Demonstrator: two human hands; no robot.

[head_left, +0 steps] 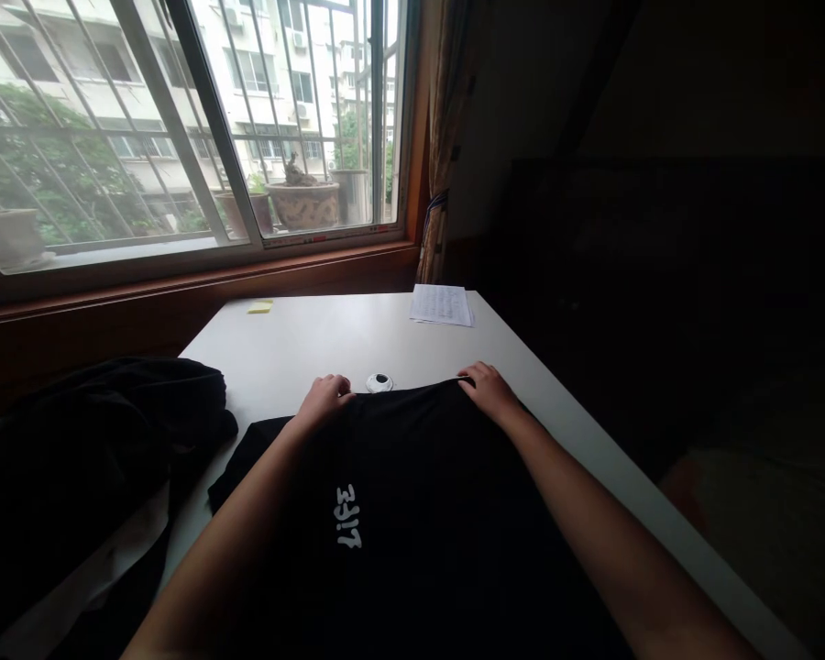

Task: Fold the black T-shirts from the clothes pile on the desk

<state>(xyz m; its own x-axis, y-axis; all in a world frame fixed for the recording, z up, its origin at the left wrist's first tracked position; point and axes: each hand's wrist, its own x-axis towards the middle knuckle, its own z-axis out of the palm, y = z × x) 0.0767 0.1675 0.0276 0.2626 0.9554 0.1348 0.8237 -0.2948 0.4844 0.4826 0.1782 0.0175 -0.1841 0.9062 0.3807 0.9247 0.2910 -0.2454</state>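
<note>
A black T-shirt (pixel 412 513) with small white lettering lies flat on the white table (pixel 330 335) in front of me. My left hand (pixel 324 400) rests at the shirt's far edge on the left, fingers curled over the cloth. My right hand (pixel 488 390) sits at the same far edge on the right, fingers pinched on the fabric. A small round white and black object (pixel 379 382) lies on the table between the two hands, just beyond the shirt's edge.
A heap of dark clothes (pixel 89 458) lies at the left of the table. A sheet of paper (pixel 442 304) and a yellow sticky note (pixel 259 307) lie near the window side. The table's right edge drops into a dark room.
</note>
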